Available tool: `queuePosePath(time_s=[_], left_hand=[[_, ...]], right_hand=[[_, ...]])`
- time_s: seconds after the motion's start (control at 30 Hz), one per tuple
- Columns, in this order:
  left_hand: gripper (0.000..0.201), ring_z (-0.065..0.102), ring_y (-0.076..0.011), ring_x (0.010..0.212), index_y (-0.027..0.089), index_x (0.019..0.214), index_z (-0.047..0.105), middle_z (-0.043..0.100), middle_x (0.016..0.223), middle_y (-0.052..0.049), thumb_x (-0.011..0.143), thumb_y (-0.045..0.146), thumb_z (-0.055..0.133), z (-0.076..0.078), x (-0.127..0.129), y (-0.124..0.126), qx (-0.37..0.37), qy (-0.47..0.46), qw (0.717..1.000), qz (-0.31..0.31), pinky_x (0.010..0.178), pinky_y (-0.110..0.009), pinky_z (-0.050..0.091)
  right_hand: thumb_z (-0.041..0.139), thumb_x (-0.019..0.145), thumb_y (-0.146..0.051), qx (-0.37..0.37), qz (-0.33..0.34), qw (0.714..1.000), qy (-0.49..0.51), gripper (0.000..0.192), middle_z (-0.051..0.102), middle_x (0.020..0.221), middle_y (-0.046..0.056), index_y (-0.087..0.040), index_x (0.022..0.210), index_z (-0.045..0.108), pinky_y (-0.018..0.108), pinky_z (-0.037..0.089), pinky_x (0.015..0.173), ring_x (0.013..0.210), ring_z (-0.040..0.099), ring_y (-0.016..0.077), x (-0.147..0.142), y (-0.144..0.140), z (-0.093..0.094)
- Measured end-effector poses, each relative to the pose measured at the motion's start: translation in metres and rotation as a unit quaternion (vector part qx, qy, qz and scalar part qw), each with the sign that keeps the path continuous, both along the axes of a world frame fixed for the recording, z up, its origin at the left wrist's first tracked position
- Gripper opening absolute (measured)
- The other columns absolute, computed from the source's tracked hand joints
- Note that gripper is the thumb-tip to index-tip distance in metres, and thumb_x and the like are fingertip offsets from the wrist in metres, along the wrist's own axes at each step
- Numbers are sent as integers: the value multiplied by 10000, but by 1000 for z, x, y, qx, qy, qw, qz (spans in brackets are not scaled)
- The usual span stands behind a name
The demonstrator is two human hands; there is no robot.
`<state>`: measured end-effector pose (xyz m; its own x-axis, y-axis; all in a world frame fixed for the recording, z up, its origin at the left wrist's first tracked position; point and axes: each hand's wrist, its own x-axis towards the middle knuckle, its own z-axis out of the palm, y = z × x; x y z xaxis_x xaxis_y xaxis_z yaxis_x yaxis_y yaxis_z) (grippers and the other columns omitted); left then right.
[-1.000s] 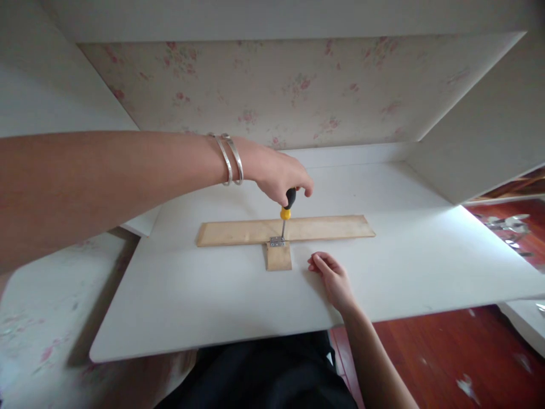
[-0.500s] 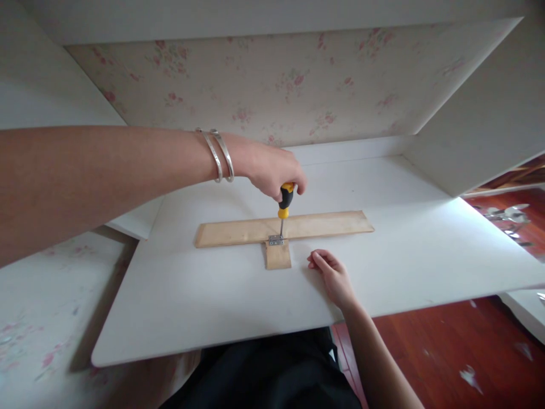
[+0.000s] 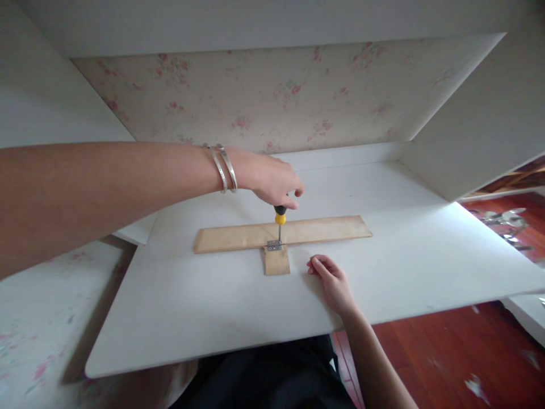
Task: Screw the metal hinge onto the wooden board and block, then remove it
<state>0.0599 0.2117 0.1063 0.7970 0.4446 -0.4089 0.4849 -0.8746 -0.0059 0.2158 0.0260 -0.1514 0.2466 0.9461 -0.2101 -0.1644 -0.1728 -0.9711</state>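
My left hand [image 3: 272, 179], with two silver bangles on the wrist, grips the black and yellow handle of a screwdriver [image 3: 280, 222]. The screwdriver stands upright with its tip on a small metal hinge [image 3: 275, 245]. The hinge joins a long wooden strip [image 3: 323, 228] to a short wooden block [image 3: 276, 262]. My right hand [image 3: 332, 281] rests on the white tabletop [image 3: 204, 301] just right of the block, fingers curled loosely, holding nothing.
The tabletop sits inside a white alcove with floral wallpaper [image 3: 264, 96] behind and a white panel [image 3: 472, 125] on the right. Red wooden floor [image 3: 460, 358] shows below right. A floral-patterned surface [image 3: 38, 335] lies at the lower left.
My left hand has shifted its grip on the screwdriver handle, turning it, while the tip stays on the hinge. My right hand has stayed put. The view has tilted slightly.
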Motion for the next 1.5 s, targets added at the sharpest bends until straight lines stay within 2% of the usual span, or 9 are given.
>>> queuePosePath(time_s=[0.1, 0.3, 0.5, 0.7, 0.83, 0.93, 1.1, 1.27, 1.5], left_hand=[[483, 526, -265, 1017, 281, 1148, 600, 641, 1068, -63, 760, 553, 510, -1, 1, -2, 19, -4, 1000, 15, 854, -346, 361], [500, 529, -217, 1006, 327, 1180, 570, 641, 1095, -5, 685, 369, 631, 1, -1, 1, -43, 2, 998, -44, 836, -297, 367], [512, 540, -283, 992, 272, 1133, 606, 658, 1031, -75, 711, 559, 569, -1, 1, -2, 31, -13, 999, 22, 835, -364, 373], [520, 528, -217, 1026, 347, 1212, 544, 632, 1131, 0, 699, 351, 630, 2, -1, -1, -40, -16, 997, -56, 852, -304, 362], [417, 548, -250, 981, 305, 1107, 625, 672, 1004, -40, 747, 502, 553, 1, 0, -1, 13, -13, 1000, -8, 841, -340, 368], [485, 549, -255, 975, 286, 1122, 618, 650, 1072, -61, 746, 575, 519, 0, 0, -4, 21, -20, 1000, -7, 832, -345, 377], [464, 528, -204, 1023, 338, 1160, 584, 632, 1129, 9, 700, 380, 629, 3, -1, -3, -30, -5, 998, -57, 849, -284, 371], [412, 561, -250, 946, 306, 1097, 630, 666, 1016, -45, 769, 528, 515, 0, -3, -2, 23, -21, 1000, -3, 815, -344, 385], [465, 537, -212, 1005, 319, 1162, 585, 631, 1125, -16, 704, 382, 631, 0, -5, -1, -30, -24, 998, -58, 850, -297, 372]], right_hand=[[594, 791, -468, 4, 5, 1000, -8, 269, 616, 808, 35, -207, 842, 631, 300, 404, 774, 754, 538, 159, 0, 0, 1], [596, 784, -487, 4, 2, 1000, -19, 291, 618, 796, 40, -202, 830, 632, 309, 408, 775, 748, 543, 170, 1, 0, 4], [587, 801, -457, 4, 11, 1000, -13, 251, 604, 787, 36, -212, 840, 624, 304, 402, 772, 764, 533, 176, 0, 1, 3], [584, 803, -452, 9, 7, 1000, -7, 245, 598, 791, 35, -213, 839, 620, 300, 398, 768, 757, 522, 173, 1, 0, 2], [576, 811, -448, 12, 12, 1000, -9, 241, 597, 797, 33, -213, 841, 616, 304, 394, 779, 762, 520, 172, 1, 0, 2], [577, 806, -461, 10, 8, 1000, -14, 254, 596, 790, 34, -213, 837, 616, 304, 395, 776, 760, 522, 174, 1, 0, 2], [590, 780, -502, 4, 0, 1000, -19, 302, 610, 795, 39, -208, 834, 626, 304, 399, 757, 753, 532, 178, 1, 1, 3], [594, 785, -484, 4, 3, 1000, -12, 277, 606, 802, 36, -213, 831, 624, 301, 400, 762, 755, 527, 174, 1, 2, 3], [602, 788, -452, 2, 2, 1000, 4, 236, 603, 804, 28, -222, 831, 629, 293, 392, 766, 761, 520, 167, 1, 1, 2]])
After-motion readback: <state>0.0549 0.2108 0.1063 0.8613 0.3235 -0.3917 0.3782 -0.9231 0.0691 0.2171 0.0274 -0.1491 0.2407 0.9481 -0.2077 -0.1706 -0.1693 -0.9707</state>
